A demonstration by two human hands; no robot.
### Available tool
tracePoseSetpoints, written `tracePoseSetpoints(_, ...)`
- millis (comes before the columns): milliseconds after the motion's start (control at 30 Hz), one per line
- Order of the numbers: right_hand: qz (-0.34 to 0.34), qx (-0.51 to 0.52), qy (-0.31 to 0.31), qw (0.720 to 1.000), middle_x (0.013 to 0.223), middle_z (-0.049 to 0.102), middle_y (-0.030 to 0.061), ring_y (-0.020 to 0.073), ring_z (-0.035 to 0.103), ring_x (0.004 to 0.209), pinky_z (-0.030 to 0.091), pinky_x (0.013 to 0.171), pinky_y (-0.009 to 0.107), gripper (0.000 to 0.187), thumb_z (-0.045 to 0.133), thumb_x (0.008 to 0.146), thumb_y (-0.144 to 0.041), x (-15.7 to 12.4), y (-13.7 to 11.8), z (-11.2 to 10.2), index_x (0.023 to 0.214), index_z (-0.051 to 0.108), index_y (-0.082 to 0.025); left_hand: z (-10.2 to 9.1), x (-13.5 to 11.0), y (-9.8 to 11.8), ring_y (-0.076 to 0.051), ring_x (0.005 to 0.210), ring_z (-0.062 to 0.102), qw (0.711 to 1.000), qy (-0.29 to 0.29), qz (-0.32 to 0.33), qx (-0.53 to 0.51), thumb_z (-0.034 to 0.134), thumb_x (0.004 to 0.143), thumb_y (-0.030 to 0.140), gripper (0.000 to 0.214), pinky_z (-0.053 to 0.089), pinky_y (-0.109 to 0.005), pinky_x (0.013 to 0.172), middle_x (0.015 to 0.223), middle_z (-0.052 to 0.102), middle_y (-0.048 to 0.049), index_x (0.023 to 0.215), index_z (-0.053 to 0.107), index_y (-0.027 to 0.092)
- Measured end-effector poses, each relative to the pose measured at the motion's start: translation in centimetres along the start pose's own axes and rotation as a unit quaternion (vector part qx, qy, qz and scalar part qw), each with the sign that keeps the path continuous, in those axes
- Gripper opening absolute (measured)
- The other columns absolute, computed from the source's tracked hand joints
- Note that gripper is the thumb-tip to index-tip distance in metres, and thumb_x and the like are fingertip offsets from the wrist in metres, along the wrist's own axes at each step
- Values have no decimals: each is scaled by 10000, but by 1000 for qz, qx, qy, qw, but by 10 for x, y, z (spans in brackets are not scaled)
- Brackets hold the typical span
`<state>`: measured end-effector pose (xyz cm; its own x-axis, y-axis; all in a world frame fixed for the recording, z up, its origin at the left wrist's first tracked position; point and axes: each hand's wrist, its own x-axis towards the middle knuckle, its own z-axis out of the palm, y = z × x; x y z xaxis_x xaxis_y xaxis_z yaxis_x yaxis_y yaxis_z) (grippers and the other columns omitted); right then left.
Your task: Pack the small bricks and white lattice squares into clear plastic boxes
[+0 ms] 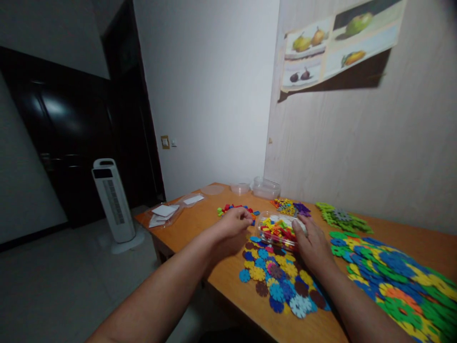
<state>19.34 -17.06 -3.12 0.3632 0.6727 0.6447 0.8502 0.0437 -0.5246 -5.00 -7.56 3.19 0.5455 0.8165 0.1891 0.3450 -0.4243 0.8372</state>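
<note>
My right hand grips the right side of a clear plastic box, thumb over its rim. Small building blocks in red, yellow, orange, green and white fill the box. Left of the box, my left hand hovers with its fingers pinched together; whatever they hold, if anything, is too small to make out. Behind that hand lies a pile of small red, blue and green blocks, partly hidden by it. Flat flower-shaped discs in blue, yellow and brown spread over the wooden table in front of the box.
Larger green, blue and yellow discs cover the table's right side. Green and grey pieces and a yellow and purple pile lie farther back. Clear tubs stand by the wall. White-papered plastic packets lie left. A tower fan stands on the floor.
</note>
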Motion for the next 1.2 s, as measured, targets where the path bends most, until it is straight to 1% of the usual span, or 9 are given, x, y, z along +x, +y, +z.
tracePoseSetpoints(133,-9,5,3,1000,1396,562,166,314,457,1349,329,1135,532,633,327,952,-577,0,2,0,1343,558,-137,4,33,20,-95,662,564,990,85,22,-110,541,844,195,176,419,-193,612,791,632,-27,992,608,129)
tracePoseSetpoints(233,-1,1,0,1000,1397,559,173,316,442,1361,324,1142,526,637,325,952,-575,0,2,1,1339,559,-127,4,39,7,-108,650,534,990,129,-9,52,604,793,184,44,378,-204,592,721,606,-12,793,608,140)
tracePoseSetpoints(367,8,11,-5,1000,1395,558,183,316,434,1371,321,1144,530,650,324,952,-585,0,-1,4,1340,558,-120,7,34,-30,-134,630,508,963,125,-46,236,709,718,288,166,317,-234,562,663,579,3,728,589,174)
tracePoseSetpoints(600,34,50,12,998,1417,539,194,312,459,1350,335,1134,520,678,307,955,-596,2,-5,0,1367,543,-111,10,33,-61,-148,673,542,953,98,-26,284,611,737,160,65,317,-238,594,700,610,-13,698,563,181)
tracePoseSetpoints(733,37,61,17,997,1386,562,195,306,485,1322,341,1130,505,681,301,957,-599,3,-4,0,1352,553,-104,13,41,-48,-136,664,545,969,129,-36,206,615,730,125,88,348,-223,580,673,604,-8,680,558,169)
tracePoseSetpoints(900,37,63,20,997,1380,569,183,320,493,1310,347,1117,536,659,314,954,-601,2,-5,-1,1346,557,-131,13,59,-6,-107,670,597,984,132,15,-120,570,846,223,135,465,-213,640,777,642,-31,937,616,135)
tracePoseSetpoints(967,36,56,22,998,1377,573,178,319,494,1310,351,1114,535,652,316,954,-599,1,-5,-2,1345,560,-138,5,64,1,-106,678,606,979,145,29,-141,524,874,238,181,486,-228,670,789,647,-34,985,620,134)
tracePoseSetpoints(1100,32,37,15,999,1370,576,190,317,480,1326,343,1124,521,673,291,957,-599,0,-4,-2,1339,566,-118,-20,60,-18,-108,700,592,975,201,-18,90,496,851,191,167,450,-209,659,771,652,-14,910,647,154)
tracePoseSetpoints(1200,27,30,12,999,1378,567,197,318,468,1336,336,1131,511,687,291,955,-601,1,-3,0,1347,556,-102,-41,43,-48,-124,664,547,962,210,-67,159,564,773,153,79,379,-216,601,679,616,-9,732,631,156)
